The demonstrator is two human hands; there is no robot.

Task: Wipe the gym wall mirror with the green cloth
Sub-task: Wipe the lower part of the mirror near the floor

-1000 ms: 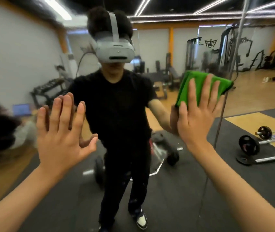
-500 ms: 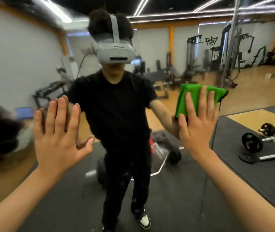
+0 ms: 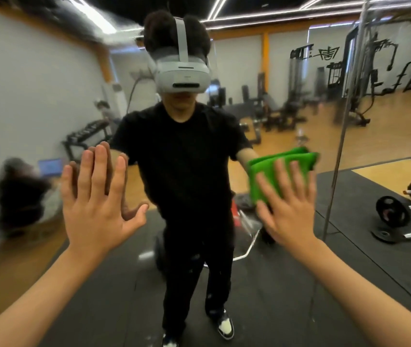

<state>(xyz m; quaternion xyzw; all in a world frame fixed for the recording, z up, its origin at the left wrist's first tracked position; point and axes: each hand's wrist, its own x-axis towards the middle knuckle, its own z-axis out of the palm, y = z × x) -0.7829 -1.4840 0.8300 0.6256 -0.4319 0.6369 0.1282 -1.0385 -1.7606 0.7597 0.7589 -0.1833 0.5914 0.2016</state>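
My cloth (image 3: 262, 169) is plain bright green. My headset (image 3: 182, 76) is pale grey, my shirt (image 3: 182, 151) and trousers (image 3: 194, 246) black, my shoes (image 3: 225, 326) black and white. The mat (image 3: 274, 309) is dark grey, with a yellow patch (image 3: 387, 176) at 3 o'clock above black plates (image 3: 393, 210). The walls (image 3: 24, 83) are white, with orange trim (image 3: 264, 53).

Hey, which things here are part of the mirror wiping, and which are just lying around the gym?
In the job: green cloth, pressed by right hand; wall mirror; left hand flat on it.
Lying about, reflected: barbells, dumbbell rack, laptop, weight machines.
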